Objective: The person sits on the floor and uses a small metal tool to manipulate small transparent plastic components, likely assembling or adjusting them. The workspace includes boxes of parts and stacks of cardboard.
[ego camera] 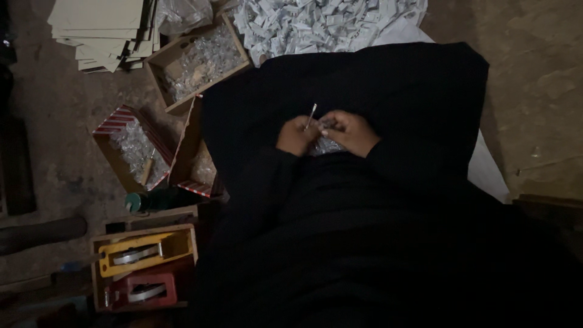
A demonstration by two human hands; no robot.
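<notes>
Small clear packet point(328, 144) — mostly hidden between both hands — contents indiscernible.

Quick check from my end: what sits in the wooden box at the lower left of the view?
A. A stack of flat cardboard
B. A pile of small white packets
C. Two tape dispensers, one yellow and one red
C: the wooden box holds a yellow tape dispenser above a red tape dispenser.
</notes>
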